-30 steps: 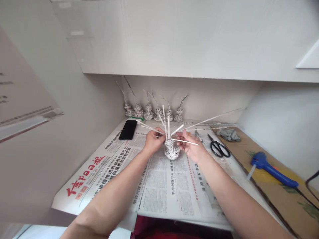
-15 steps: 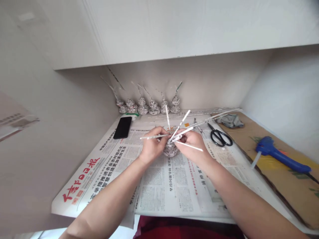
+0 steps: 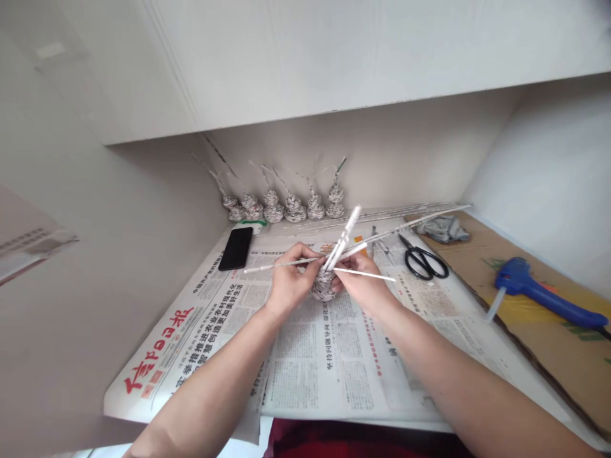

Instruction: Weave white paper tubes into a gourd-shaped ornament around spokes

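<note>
A small woven paper gourd is held between my two hands over the newspaper. My left hand is closed at its left side, thumb and fingers pinched near the top rim. From the other side my right hand grips it, fingers partly behind it. Several rolled paper sticks stick out of its top; most lean up and right, one points left across my left hand, and a thin one lies over my right hand. My fingertips at the weave are partly hidden.
Several finished-looking woven gourds line the back wall. A black phone lies at left. Black scissors, a crumpled grey cloth and a blue glue gun on cardboard are at right. A shelf panel overhangs the back.
The paper sticks at the top have shifted: the upright one now leans right, bunched with another. The left-pointing stick reaches further left. Both hands still hold the gourd in about the same place.
</note>
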`<state>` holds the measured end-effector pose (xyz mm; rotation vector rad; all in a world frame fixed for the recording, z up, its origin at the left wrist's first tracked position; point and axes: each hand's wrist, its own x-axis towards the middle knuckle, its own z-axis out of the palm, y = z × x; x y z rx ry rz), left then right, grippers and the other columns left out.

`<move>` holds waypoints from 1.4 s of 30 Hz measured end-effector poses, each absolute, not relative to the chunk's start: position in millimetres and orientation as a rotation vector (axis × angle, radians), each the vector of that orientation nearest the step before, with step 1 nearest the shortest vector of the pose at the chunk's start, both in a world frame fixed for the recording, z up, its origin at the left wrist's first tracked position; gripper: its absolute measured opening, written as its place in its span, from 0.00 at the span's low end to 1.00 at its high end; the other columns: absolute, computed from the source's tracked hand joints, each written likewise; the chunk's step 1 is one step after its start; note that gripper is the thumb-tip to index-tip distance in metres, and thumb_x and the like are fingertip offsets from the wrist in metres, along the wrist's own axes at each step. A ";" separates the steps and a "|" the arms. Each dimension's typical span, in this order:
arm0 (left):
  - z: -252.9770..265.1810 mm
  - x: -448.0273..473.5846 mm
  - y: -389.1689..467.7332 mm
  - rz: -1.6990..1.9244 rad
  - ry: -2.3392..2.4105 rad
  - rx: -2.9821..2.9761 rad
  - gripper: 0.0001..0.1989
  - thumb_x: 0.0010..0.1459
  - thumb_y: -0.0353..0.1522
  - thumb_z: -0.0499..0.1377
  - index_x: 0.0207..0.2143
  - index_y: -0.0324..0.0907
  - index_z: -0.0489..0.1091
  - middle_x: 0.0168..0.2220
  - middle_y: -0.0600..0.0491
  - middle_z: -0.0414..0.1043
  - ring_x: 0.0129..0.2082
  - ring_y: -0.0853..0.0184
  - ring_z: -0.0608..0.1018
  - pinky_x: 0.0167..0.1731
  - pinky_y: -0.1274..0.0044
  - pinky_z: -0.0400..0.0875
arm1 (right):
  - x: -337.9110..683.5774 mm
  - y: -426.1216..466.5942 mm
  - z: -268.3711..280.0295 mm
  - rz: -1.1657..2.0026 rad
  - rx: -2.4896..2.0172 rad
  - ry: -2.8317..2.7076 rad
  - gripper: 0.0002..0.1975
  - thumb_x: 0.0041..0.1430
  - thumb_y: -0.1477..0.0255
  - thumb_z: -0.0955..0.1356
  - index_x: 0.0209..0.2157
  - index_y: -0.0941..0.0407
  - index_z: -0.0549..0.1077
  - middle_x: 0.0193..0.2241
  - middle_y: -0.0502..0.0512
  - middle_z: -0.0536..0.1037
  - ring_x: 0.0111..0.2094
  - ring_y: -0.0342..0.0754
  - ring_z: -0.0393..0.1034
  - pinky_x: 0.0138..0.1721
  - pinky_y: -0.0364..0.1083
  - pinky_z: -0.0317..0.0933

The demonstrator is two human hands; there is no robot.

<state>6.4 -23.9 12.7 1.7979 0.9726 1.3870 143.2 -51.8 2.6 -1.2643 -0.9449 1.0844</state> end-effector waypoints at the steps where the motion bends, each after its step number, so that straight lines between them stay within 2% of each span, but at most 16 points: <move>1: 11.8 6.7 -24.2 1.401 0.979 1.807 0.04 0.53 0.32 0.62 0.28 0.40 0.71 0.28 0.52 0.75 0.30 0.69 0.76 0.33 0.78 0.70 | 141.5 -52.5 2.3 1.108 -1.226 -0.914 0.15 0.44 0.62 0.74 0.30 0.56 0.71 0.22 0.48 0.74 0.19 0.42 0.67 0.19 0.44 0.66; 6: 7.0 8.3 -23.0 1.430 0.925 1.741 0.07 0.53 0.35 0.63 0.29 0.40 0.70 0.31 0.51 0.76 0.32 0.67 0.77 0.35 0.77 0.71 | 136.2 -56.2 3.5 1.071 -1.082 -0.845 0.16 0.44 0.60 0.74 0.31 0.56 0.73 0.27 0.50 0.76 0.24 0.42 0.70 0.21 0.40 0.64; 17: 1.1 12.9 -22.2 1.373 0.904 1.640 0.10 0.51 0.37 0.64 0.29 0.39 0.71 0.30 0.50 0.75 0.31 0.68 0.77 0.33 0.77 0.72 | 137.9 -57.7 6.5 1.128 -1.080 -0.768 0.20 0.41 0.56 0.75 0.29 0.56 0.72 0.26 0.50 0.78 0.25 0.45 0.73 0.23 0.42 0.66; 21: -0.6 14.5 -22.6 1.386 0.867 1.652 0.09 0.54 0.36 0.63 0.30 0.39 0.70 0.32 0.50 0.75 0.33 0.67 0.77 0.35 0.76 0.73 | 138.9 -56.1 2.3 1.119 -1.088 -0.773 0.20 0.43 0.55 0.74 0.32 0.55 0.73 0.31 0.51 0.79 0.28 0.46 0.74 0.24 0.43 0.67; 24: 0.2 15.2 -23.8 1.361 0.854 1.714 0.08 0.55 0.36 0.61 0.32 0.39 0.70 0.35 0.49 0.75 0.36 0.66 0.77 0.37 0.76 0.73 | 139.7 -55.3 0.2 1.103 -1.106 -0.771 0.19 0.44 0.56 0.74 0.32 0.54 0.72 0.31 0.50 0.79 0.28 0.46 0.74 0.23 0.42 0.67; 28: 4.6 16.1 -26.4 1.342 0.910 1.788 0.07 0.54 0.34 0.62 0.33 0.40 0.70 0.34 0.50 0.75 0.35 0.67 0.77 0.37 0.76 0.72 | 140.3 -55.2 -0.9 1.092 -1.089 -0.808 0.18 0.45 0.57 0.73 0.32 0.54 0.70 0.28 0.51 0.78 0.28 0.48 0.74 0.23 0.43 0.66; 33: 10.0 15.0 -27.9 1.308 1.018 1.899 0.10 0.52 0.32 0.64 0.38 0.41 0.74 0.37 0.49 0.78 0.36 0.65 0.78 0.38 0.75 0.72 | 139.9 -54.8 -4.1 1.080 -1.061 -0.865 0.14 0.48 0.60 0.72 0.32 0.53 0.68 0.25 0.48 0.75 0.25 0.46 0.71 0.23 0.43 0.66; 37: 10.6 13.2 -27.5 1.310 1.033 1.956 0.07 0.52 0.31 0.64 0.35 0.42 0.77 0.36 0.49 0.79 0.35 0.64 0.78 0.39 0.74 0.72 | 141.0 -52.7 -8.6 1.034 -0.999 -0.974 0.12 0.51 0.63 0.71 0.33 0.53 0.68 0.23 0.46 0.71 0.22 0.43 0.67 0.23 0.42 0.63; 42: 10.4 13.2 -28.1 1.353 1.074 1.916 0.04 0.50 0.30 0.64 0.31 0.41 0.76 0.31 0.51 0.78 0.31 0.66 0.78 0.36 0.75 0.71 | 143.4 -50.2 -12.5 0.835 -1.131 -1.109 0.08 0.50 0.67 0.71 0.31 0.54 0.69 0.24 0.47 0.72 0.24 0.42 0.65 0.25 0.42 0.61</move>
